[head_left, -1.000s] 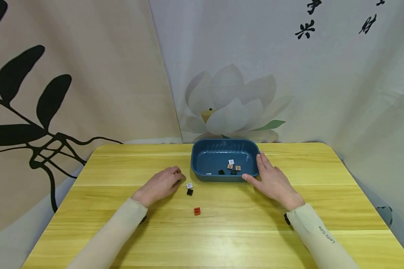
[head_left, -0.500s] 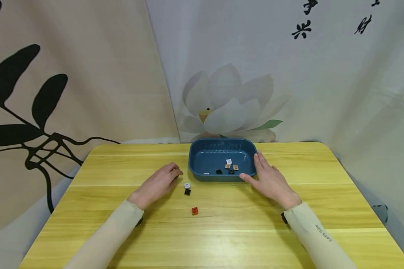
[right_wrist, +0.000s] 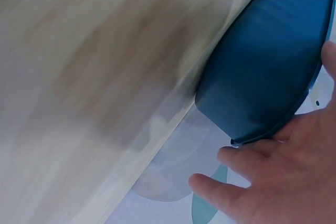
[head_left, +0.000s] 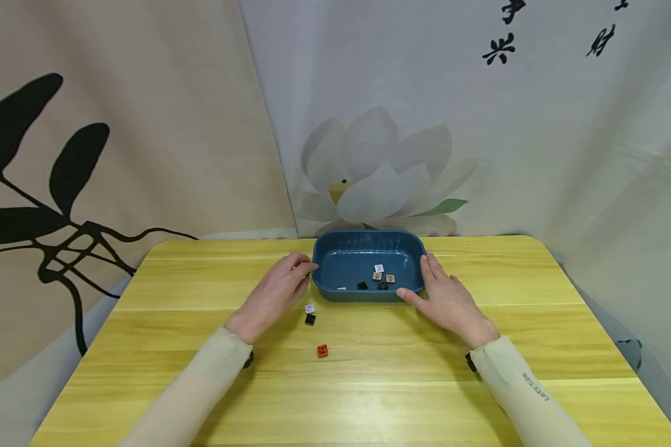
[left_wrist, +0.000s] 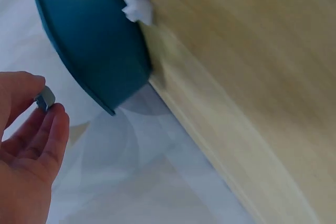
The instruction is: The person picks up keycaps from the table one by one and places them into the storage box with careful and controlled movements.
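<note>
My left hand (head_left: 276, 290) is at the left rim of a dark blue rectangular dish (head_left: 335, 297). Between thumb and fingertips it pinches a small grey piece (left_wrist: 46, 98), whose exact kind I cannot tell. My right hand (head_left: 453, 304) rests on the dish's right front corner, fingers extended along the side and thumb at the front rim. In the right wrist view its fingers (right_wrist: 247, 163) touch the rim. Inside the dish lie several small pieces, including a white one (head_left: 378, 268), a tan one (head_left: 390, 279) and a black one (head_left: 362, 285).
On the wooden table (head_left: 425, 397), a small white piece (head_left: 310, 308) and a black piece (head_left: 310, 320) lie together in front of the dish. A red square piece (head_left: 322, 351) sits nearer to me. A printed curtain (head_left: 201, 124) hangs behind the table.
My left hand has lifted off the table and moved right and away from me to the dish's left rim. My right hand has stayed at the dish.
</note>
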`<state>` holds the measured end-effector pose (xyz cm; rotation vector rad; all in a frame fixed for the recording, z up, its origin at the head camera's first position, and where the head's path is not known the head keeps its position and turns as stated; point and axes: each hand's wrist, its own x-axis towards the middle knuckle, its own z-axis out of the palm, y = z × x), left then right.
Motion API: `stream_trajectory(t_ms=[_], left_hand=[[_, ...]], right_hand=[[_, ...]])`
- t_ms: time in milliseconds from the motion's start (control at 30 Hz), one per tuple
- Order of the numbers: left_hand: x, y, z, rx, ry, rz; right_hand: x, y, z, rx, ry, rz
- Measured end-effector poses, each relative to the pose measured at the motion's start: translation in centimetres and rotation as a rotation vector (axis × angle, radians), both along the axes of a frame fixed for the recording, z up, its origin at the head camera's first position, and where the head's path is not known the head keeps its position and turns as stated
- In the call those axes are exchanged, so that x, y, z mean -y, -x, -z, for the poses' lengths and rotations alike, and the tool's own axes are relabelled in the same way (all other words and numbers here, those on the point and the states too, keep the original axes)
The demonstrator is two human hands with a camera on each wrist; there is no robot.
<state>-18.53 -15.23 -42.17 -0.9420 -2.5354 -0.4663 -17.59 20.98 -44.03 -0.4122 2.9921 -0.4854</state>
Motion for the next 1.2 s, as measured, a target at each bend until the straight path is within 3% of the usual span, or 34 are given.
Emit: stream_trajectory(t_ms=[267, 400, 900, 1200], left_hand=[[-3.1, 0.9, -1.2, 0.007, 0.08, 0.041], [-4.2, 1.5, -1.3, 0.05, 0.101, 0.048], [-7.1, 3.4, 0.0, 0.18, 0.213, 0.037], [-8.3, 4.3, -0.1, 0.329, 0.227, -0.037]], right_hand=[[0.1, 0.0, 0.0, 0.005, 0.006, 0.007], [0.1, 0.0, -0.1, 0.007, 0.007, 0.007], [0.1, 0.0, 0.1, 0.001, 0.009, 0.002], [0.1, 0.0, 0.1, 0.0, 0.006, 0.006]])
